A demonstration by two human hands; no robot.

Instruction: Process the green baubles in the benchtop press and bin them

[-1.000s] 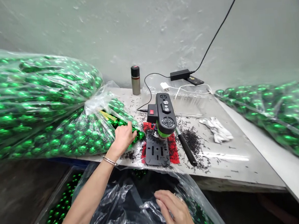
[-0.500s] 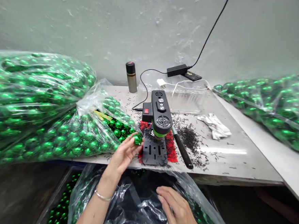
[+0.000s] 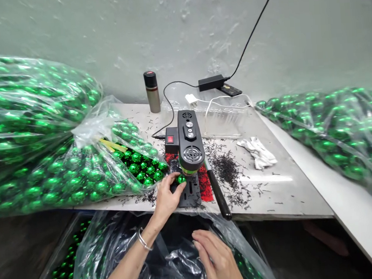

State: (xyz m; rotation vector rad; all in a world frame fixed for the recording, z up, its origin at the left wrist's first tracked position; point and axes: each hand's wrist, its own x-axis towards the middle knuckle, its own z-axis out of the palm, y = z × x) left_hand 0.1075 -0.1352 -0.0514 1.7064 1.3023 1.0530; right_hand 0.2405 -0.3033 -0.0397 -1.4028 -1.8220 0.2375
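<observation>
Between my left hand's [image 3: 170, 193] thumb and fingers is a shiny green bauble [image 3: 180, 178]. It is at the front of a black bench machine [image 3: 191, 147], under its head and above the slotted base plate [image 3: 190, 195]. The machine has round vent grilles, a red switch and a long black lever handle [image 3: 219, 194] on its right side. My right hand [image 3: 217, 256] hovers low over an open clear plastic bag [image 3: 143, 261], fingers loosely stretched and thumb slightly apart, with nothing visible in them.
Left of the machine, a bulging clear bag of green baubles [image 3: 38, 124] lies on the table, its opening facing the machine. Black scraps [image 3: 224, 170] litter the tabletop. White gloves [image 3: 257, 152], a bottle [image 3: 152, 93], a power adapter [image 3: 212, 82] and another bauble bag [image 3: 338, 133] stand around.
My left hand has moved right, carrying the bauble from beside the machine to under its head. My right hand stays nearly where it was. The view has shifted slightly.
</observation>
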